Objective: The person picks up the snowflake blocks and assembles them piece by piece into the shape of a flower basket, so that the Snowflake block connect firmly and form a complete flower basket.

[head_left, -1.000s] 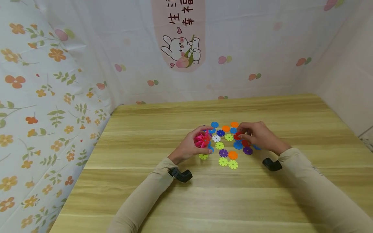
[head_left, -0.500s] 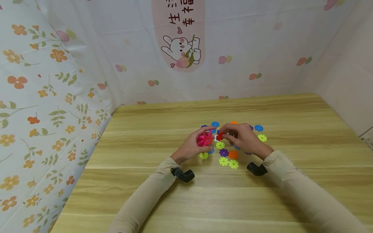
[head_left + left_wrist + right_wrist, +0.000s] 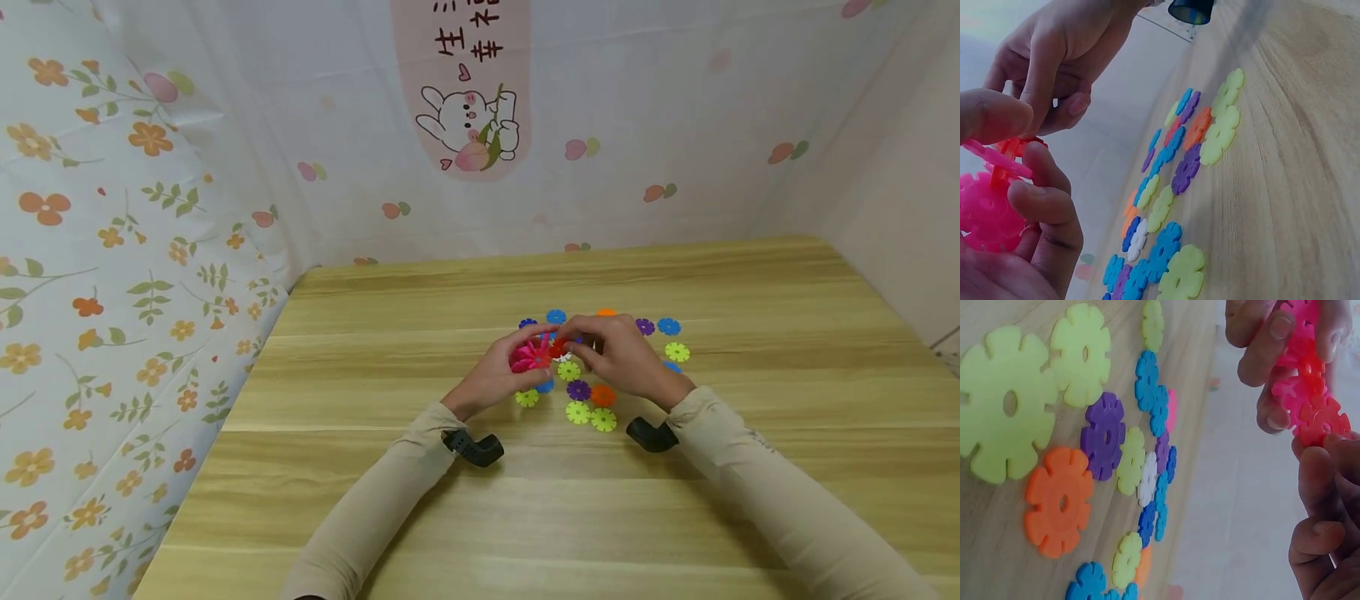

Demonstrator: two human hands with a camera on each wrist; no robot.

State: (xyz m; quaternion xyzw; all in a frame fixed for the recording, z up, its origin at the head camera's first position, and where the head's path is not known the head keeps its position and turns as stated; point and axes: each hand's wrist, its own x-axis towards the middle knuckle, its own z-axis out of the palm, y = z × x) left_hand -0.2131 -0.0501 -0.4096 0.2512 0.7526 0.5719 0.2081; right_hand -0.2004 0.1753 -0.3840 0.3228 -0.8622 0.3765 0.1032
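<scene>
My left hand (image 3: 487,377) holds a cluster of interlocking snowflake discs (image 3: 528,358), bright pink with red ones among them, raised above the table. Opposite it, my right hand (image 3: 628,357) pinches a single red snowflake disc (image 3: 1324,420) between thumb and fingers. In the right wrist view this red disc meets the cluster's near edge; whether its slot is engaged I cannot tell. The left wrist view shows the pink discs (image 3: 988,209) resting against the left palm, with thumb and fingers curled round them. Fingers partly cover the joint.
Loose snowflake discs lie spread flat on the wooden table (image 3: 450,517) beneath and around the hands: lime green discs (image 3: 1010,403), an orange disc (image 3: 1059,501), a purple disc (image 3: 1104,435), blue discs (image 3: 1165,250) and a white disc (image 3: 1137,239). A printed curtain (image 3: 337,125) hangs behind.
My right hand has carried the red disc leftward from the right side of the loose discs to the pink cluster. The left hand has stayed nearly in place, still holding the cluster.
</scene>
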